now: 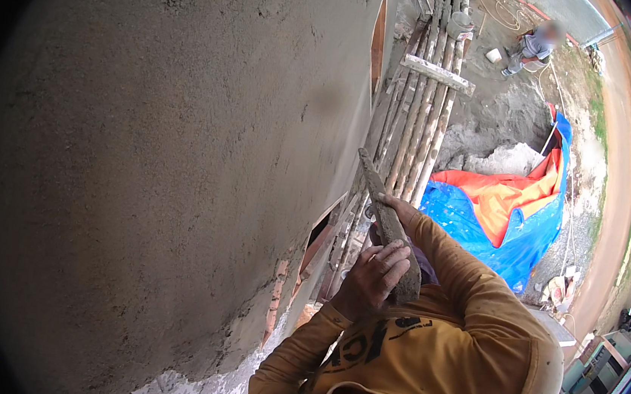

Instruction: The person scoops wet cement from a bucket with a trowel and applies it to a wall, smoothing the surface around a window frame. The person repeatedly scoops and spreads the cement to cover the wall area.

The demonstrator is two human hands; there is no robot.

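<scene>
A long, narrow plasterer's straightedge [381, 197], caked in grey mortar, slants from my chest up toward the wall. My right hand [403, 213] is closed round its right edge, near the middle, with the fingers partly hidden. Lower down, my left hand [378, 275] has its bent fingers laid over the board's face and gripping it. To the left rises a wall of wet grey plaster [183, 146], rough in places and smoother toward its right edge. The board's upper tip appears close to the wall's edge; contact cannot be made out.
Scaffold poles [424, 109] run beside the wall, crossed by a mortar-splashed plank [439, 74]. A bucket [459, 25] stands at their far end. Below lie a sand heap [505, 116] and a blue-orange tarp [458, 211]. Another person [535, 49] is on the ground, far right.
</scene>
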